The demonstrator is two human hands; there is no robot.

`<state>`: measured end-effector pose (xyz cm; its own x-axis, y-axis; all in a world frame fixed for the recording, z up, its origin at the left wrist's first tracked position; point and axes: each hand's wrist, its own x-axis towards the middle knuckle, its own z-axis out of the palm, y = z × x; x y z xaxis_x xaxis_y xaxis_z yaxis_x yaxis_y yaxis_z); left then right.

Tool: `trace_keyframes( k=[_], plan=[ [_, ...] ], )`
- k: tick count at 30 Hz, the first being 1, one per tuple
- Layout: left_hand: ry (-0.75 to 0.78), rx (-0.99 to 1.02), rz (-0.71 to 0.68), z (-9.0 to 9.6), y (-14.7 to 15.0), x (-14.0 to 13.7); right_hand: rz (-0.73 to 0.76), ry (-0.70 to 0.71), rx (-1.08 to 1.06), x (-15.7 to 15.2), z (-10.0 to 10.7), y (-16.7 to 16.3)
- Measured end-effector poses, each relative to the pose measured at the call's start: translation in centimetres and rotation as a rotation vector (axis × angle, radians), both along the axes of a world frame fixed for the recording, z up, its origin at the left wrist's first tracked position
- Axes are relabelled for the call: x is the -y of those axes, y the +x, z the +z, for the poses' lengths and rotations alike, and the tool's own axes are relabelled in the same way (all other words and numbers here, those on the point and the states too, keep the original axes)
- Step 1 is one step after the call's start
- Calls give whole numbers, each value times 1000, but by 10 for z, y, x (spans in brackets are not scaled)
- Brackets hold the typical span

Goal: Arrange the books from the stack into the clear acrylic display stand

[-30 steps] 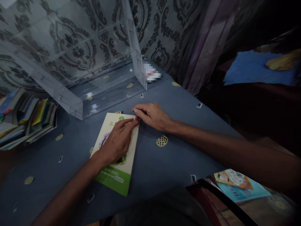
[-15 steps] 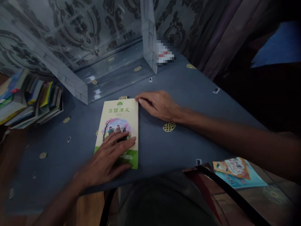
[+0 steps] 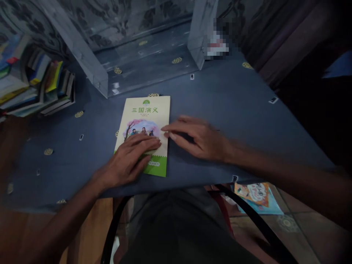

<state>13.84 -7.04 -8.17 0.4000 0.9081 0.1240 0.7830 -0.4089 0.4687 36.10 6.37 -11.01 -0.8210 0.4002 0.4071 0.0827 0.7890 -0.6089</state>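
A slim cream-and-green book (image 3: pixel 145 113) is lying face up on the dark blue patterned tablecloth (image 3: pixel 228 110), near the front edge of the table, and its green title is pointing toward the clear stand (image 3: pixel 99 82) behind it. The left hand (image 3: pixel 130 157) is resting palm down across the lower half of the cover, its fingers stretching over the bottom of the picture there; it is lying loose and flat and is not clasping anything. The right hand (image 3: pixel 199 137) is hovering or leaning at the book's right side, with its index finger reaching just over that edge and its thumb sitting below; the blur is making it hard to judge, so I cannot tell whether these fingers are pinching the edge or only staying near it. To the left of the stand, a leaning heap of books (image 3: pixel 49 80) is spreading over the cloth. Beneath the table edge, the person's dark-clothed lap (image 3: pixel 170 227) is showing between black curved bars (image 3: pixel 251 215), and an orange-and-blue booklet (image 3: pixel 254 196) is lying on the tiled floor (image 3: pixel 295 205) to the right.
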Motion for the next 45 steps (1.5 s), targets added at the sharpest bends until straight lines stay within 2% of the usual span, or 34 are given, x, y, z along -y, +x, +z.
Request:
trace_keyframes(
  k=[4,7,12,18,26,32,34,40,45],
  plan=[
    [-9,-41,45,2,-15,7,162,95,-38,40,1,8],
    [-44,-71,53,2,-30,12,256,195,-113,59,-2,6],
    [-152,-80,84,-4,-39,21,289,292,-128,66,-4,0],
    [-128,-100,68,-9,-36,25,268,380,-45,67,-3,4],
    [-50,-123,51,-10,-38,27,261,321,-107,69,-11,11],
    [302,-221,-4,-12,-24,63,244,331,-96,71,-9,9],
    [350,-249,3,-12,-20,76,235,309,-103,72,-7,8],
    [325,-152,77,-8,-33,94,260,247,-98,71,1,7],
    [245,16,194,-7,-42,81,235,181,-55,67,9,6]
  ],
)
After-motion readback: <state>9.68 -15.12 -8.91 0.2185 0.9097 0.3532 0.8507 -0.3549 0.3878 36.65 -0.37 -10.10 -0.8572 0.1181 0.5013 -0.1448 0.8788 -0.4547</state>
